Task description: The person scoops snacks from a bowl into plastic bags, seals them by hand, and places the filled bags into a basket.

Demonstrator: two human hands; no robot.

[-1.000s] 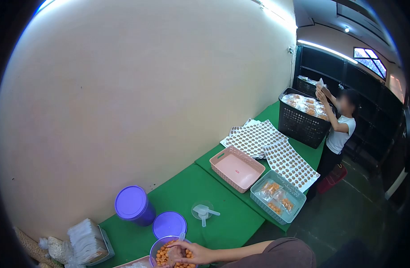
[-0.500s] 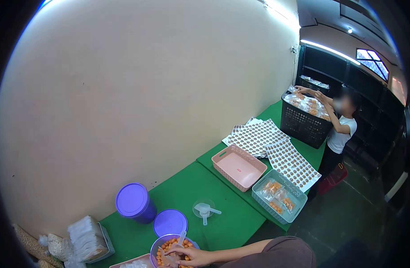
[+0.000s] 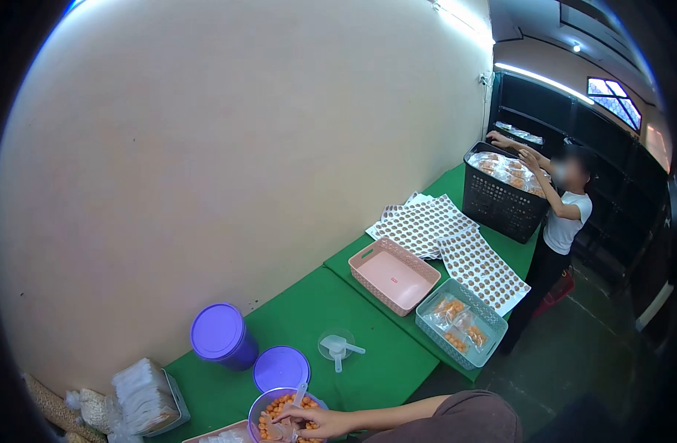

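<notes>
Your right fingers (image 3: 294,415) were down in the purple tub (image 3: 253,410), bent over the orange pieces (image 3: 285,402), at or against something translucent. Couldn't tell whether they were pinching it or loose; contact too small and blurred. Orange pieces lay all around your fingers, inside the tub.

A clear handle (image 3: 301,393) stuck up tilted just beyond your fingers. Purple lid (image 3: 281,369) lay flat on the green worktop (image 3: 382,358) behind the tub, further from your fingers. Lidded purple canister (image 3: 222,336) stood upright beyond that, to the left. White scoops (image 3: 337,346) rested beyond and slightly right of your fingers. Pink tray (image 3: 242,434) with clear plastic in it sat just left of your fingers; white stack (image 3: 140,397) in a basket (image 3: 180,410), further left.

Well off to the far right of your fingers: pink basket (image 3: 386,273), teal basket (image 3: 427,328) holding bagged orange pieces, printed sheets (image 3: 486,269) behind. Past those, a co-worker (image 3: 567,221) reached over the black crate (image 3: 501,205) of bagged pieces.
</notes>
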